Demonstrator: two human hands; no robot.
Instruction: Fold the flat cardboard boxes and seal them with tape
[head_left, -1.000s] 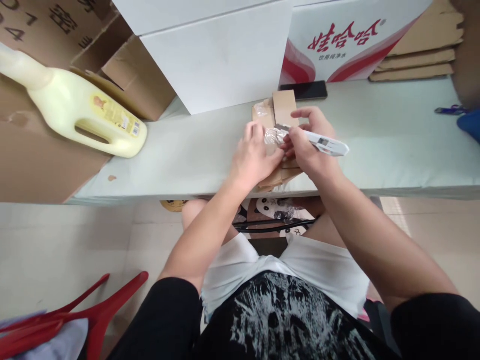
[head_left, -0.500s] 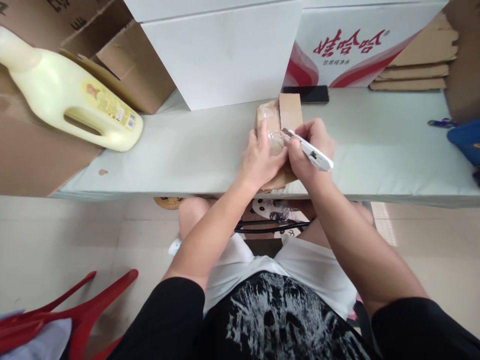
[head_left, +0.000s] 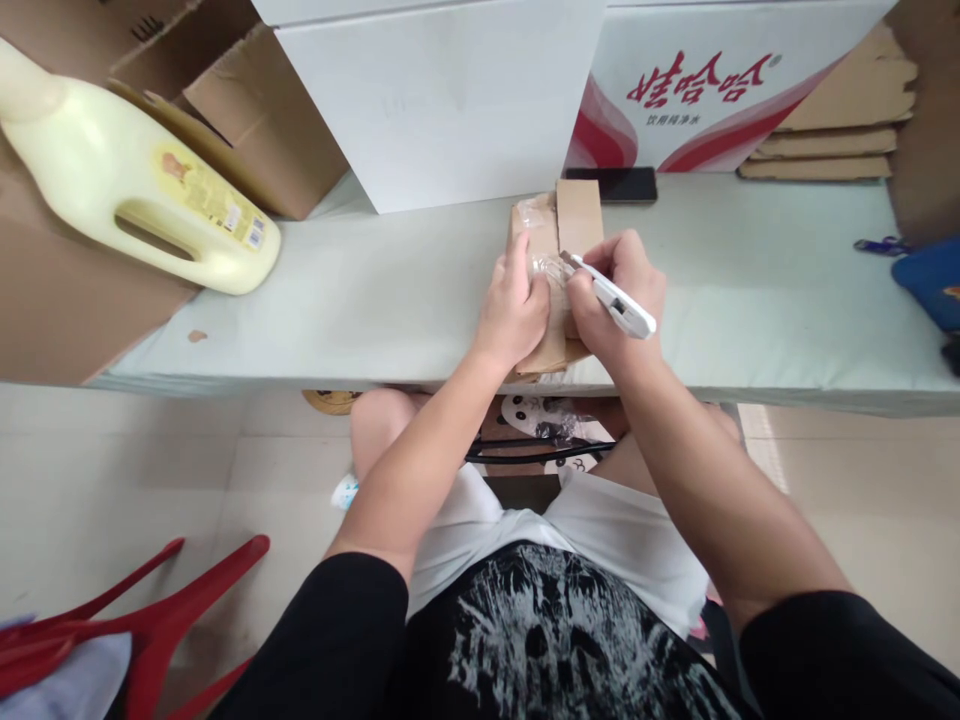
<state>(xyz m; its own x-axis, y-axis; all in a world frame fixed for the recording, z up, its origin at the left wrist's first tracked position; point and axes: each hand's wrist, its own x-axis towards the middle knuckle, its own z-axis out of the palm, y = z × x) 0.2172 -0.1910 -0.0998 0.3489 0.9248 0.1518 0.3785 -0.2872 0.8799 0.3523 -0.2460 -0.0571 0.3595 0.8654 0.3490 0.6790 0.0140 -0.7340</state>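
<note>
Small cardboard box (head_left: 553,345) sits nr ctr of frame, at the front edge of the desk (head_left: 390,300), which has a pale green cloth on it. L hand (head_left: 514,310) holds the box's left side, thumb on top. R hand (head_left: 632,275) is closed round a white box cutter (head_left: 619,305), slanted, tip at the clear tape (head_left: 541,265) nr the box's middle seam; can't tell if the blade's in.

Black phone (head_left: 619,186) lies just beyond the box, upper R of ctr. White carton (head_left: 450,110) fills top ctr, w/ a red-&-white carton (head_left: 682,120) to its R. Folded cardboard (head_left: 847,95) upper R; blue item (head_left: 930,285) at R edge, can't ID. Pale yellow bottle (head_left: 97,150) w/ handle upper L. Red chair (head_left: 187,610) on floor, lower L, partly cut off.
</note>
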